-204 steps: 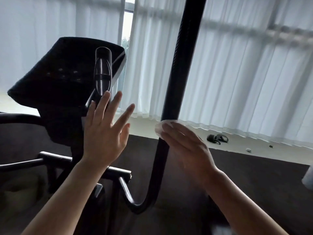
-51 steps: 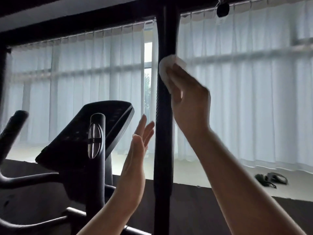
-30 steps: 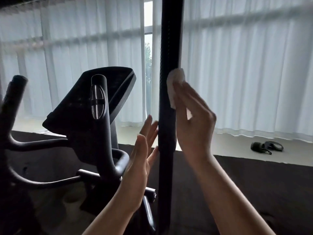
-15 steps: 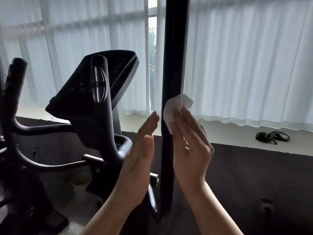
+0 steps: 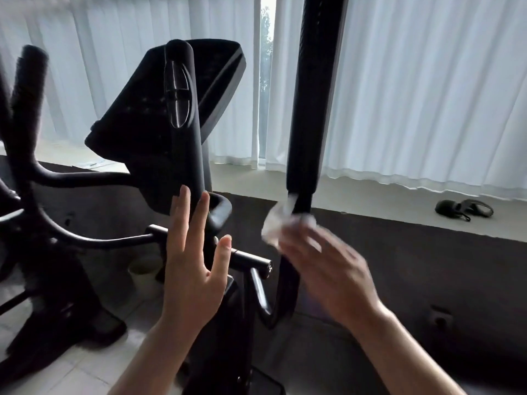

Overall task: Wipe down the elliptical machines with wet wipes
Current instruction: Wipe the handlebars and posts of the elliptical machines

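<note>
While right hand (image 5: 328,269) presses one wipe (image 5: 275,223), left hand (image 5: 194,263) open.

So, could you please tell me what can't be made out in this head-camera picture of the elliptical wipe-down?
- Right hand: motion blur smears its fingers, so its grip on the wet wipe is unclear.
- Moving handlebar: its top is cut off by the upper edge.
- Console: backlit against the curtains, so its face reads only as black.
- Dark item on the floor: too small to identify.
</note>
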### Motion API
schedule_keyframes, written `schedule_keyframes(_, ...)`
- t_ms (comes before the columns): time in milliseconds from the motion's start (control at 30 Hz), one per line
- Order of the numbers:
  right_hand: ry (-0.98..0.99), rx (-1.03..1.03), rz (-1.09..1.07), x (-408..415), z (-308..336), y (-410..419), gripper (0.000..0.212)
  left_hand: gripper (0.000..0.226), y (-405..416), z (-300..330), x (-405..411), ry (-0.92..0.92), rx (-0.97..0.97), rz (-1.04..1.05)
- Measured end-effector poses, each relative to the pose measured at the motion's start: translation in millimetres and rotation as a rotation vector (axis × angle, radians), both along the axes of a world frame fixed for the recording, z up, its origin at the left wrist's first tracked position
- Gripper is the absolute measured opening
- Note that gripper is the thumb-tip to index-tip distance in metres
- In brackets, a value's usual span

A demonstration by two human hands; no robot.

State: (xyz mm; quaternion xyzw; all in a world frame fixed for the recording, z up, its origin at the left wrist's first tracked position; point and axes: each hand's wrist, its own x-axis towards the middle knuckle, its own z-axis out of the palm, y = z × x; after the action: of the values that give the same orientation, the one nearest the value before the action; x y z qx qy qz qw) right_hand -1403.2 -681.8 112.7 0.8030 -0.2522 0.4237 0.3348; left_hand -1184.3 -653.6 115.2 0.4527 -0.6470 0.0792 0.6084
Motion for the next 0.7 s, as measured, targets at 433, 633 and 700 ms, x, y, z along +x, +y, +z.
schedule_keyframes(433, 0.643, -0.236, -0.179, -17, -86, 0, 0.034, 0.063, 8, -44, 9, -0.111, 0.097, -0.047)
schedule_keyframes(633, 0.423, -0.372, -0.099, -22, 9, 0, 0.025, 0.071, 12, -48, 14, -0.151, 0.138, -0.060)
schedule_keyframes(700, 0.292, -0.428, -0.158, -28, 41, -6, 0.030, 0.073, 10, -48, 14, -0.155, 0.143, -0.064)
